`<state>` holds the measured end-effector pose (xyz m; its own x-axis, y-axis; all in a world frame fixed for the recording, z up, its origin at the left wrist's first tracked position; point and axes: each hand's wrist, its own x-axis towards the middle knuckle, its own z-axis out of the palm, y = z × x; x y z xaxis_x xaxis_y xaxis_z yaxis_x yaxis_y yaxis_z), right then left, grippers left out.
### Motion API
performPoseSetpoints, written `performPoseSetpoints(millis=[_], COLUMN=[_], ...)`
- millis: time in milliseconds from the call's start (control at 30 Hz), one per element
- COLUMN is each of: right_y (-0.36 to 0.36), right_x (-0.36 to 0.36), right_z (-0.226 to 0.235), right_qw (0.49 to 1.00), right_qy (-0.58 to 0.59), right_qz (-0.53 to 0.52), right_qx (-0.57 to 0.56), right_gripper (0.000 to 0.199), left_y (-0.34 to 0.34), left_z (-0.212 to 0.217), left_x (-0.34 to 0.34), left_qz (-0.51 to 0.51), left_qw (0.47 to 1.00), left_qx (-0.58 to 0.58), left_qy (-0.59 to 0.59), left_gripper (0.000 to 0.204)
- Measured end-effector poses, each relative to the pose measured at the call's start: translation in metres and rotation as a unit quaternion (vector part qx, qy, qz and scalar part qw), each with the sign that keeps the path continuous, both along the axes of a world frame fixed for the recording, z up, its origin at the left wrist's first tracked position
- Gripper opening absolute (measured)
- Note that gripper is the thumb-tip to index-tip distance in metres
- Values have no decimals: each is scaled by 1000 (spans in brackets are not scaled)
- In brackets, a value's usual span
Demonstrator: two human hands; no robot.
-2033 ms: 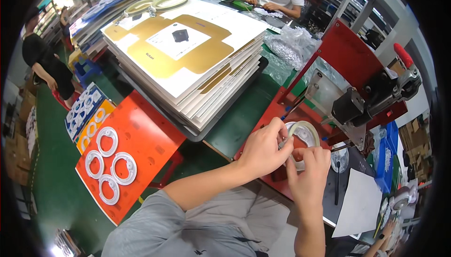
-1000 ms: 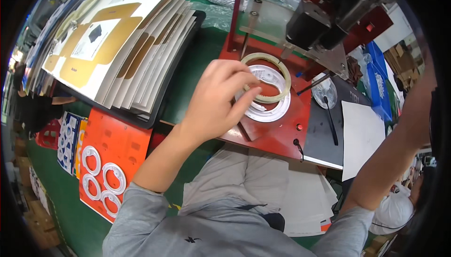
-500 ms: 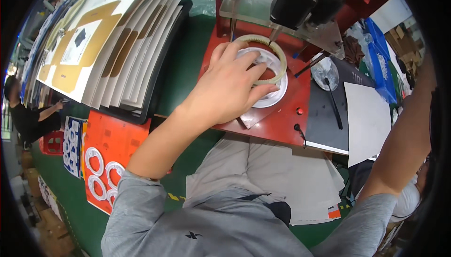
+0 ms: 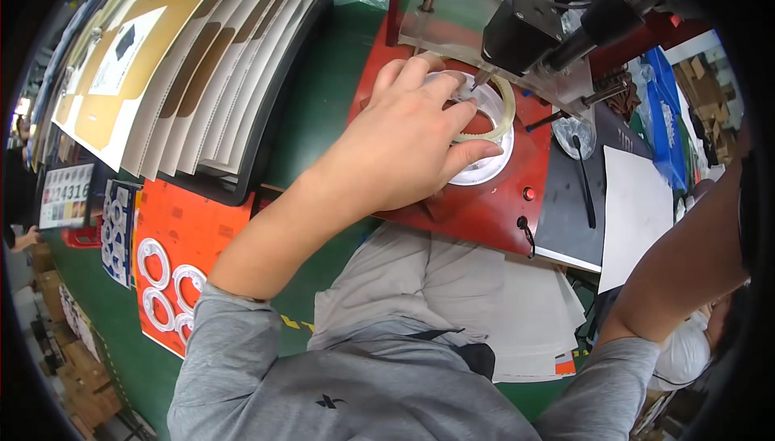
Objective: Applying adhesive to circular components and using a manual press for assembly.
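My left hand point(image 4: 404, 138) rests on a pale ring point(image 4: 494, 102) that lies on a white round fixture point(image 4: 484, 168) on the red base plate point(image 4: 476, 207) of a small press. Its fingers and thumb curl around the ring's rim. A black motor head point(image 4: 525, 29) with a thin tip hangs just above the ring. My right forearm point(image 4: 686, 263) reaches up along the right edge; the hand itself lies outside the picture.
A stack of flat white and gold cardboard blanks point(image 4: 169, 62) fills a black tray at the upper left. An orange sheet point(image 4: 186, 247) with several white rings lies at the left. A black pad with a pen point(image 4: 583, 179) and a white paper point(image 4: 638, 207) sit to the right.
My head has moved closer over the press. My right hand left the ring and went up out of view on the right; my left hand stayed on the ring, pressing it down on the fixture.
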<state>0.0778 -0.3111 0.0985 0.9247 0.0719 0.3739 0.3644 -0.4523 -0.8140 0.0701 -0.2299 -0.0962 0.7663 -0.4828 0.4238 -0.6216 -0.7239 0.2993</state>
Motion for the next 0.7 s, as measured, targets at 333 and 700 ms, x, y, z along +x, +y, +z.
performPoseSetpoints(millis=[333,700], right_y=[-22,-153], right_x=[3,68], right_z=[1,7], right_qw=[999,998], right_qy=[31,61], right_qz=[0,6], right_qx=[-16,-27], right_gripper=[36,38], left_y=[-11,-16], left_z=[2,-2], left_x=[-9,-4], left_qz=[33,44], left_qw=[999,999], left_qx=[-10,-3], left_qy=[-3,-27], left_gripper=[45,43])
